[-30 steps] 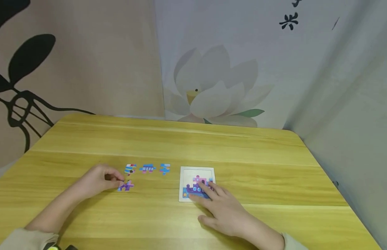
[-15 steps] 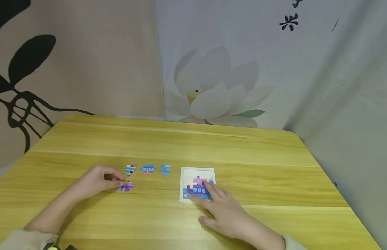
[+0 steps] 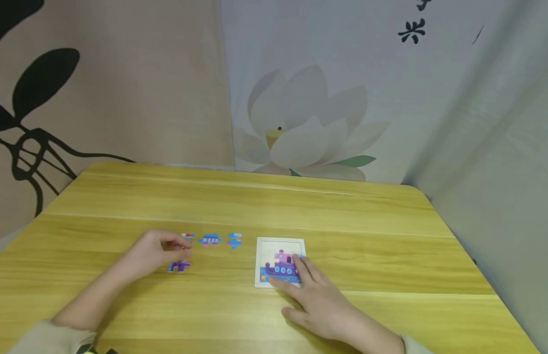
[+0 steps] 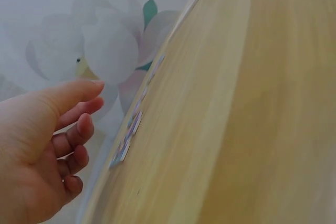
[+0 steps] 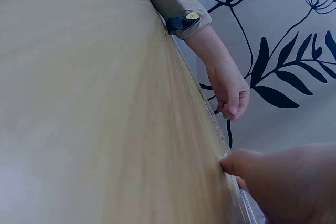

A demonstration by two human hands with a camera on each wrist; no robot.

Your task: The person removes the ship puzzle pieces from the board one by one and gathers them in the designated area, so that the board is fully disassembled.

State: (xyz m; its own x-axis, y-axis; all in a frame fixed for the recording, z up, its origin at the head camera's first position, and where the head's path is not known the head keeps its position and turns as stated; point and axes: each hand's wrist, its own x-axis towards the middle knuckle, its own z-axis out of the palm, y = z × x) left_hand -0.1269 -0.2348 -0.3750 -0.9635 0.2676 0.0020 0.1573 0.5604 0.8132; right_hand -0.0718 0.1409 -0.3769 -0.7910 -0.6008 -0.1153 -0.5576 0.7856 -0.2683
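Observation:
My left hand (image 3: 152,255) hovers over the loose jigsaw pieces on the left, thumb and fingers bent with a gap between them. In the left wrist view the same hand (image 4: 42,150) has nothing between its fingertips. Below it lies a purple jigsaw piece (image 3: 180,267), and a red-and-blue piece (image 3: 188,236) is partly hidden behind the fingers. My right hand (image 3: 322,305) rests with spread fingers on the white puzzle tray (image 3: 258,260). Joined pieces in the tray form a purple-and-pink ship (image 3: 283,269) on blue water; the fingers cover its right part.
Two more loose pieces, a blue one with windows (image 3: 210,240) and a blue-and-white one (image 3: 234,240), lie in a row left of the tray. All sit on a wooden table (image 3: 212,314). A curtain (image 3: 167,98) with printed flowers hangs behind its far edge.
My left hand has lifted off the purple piece and moved slightly right and away, now over the red-and-blue piece. The right hand's fingers have drawn slightly right, uncovering more of the ship.

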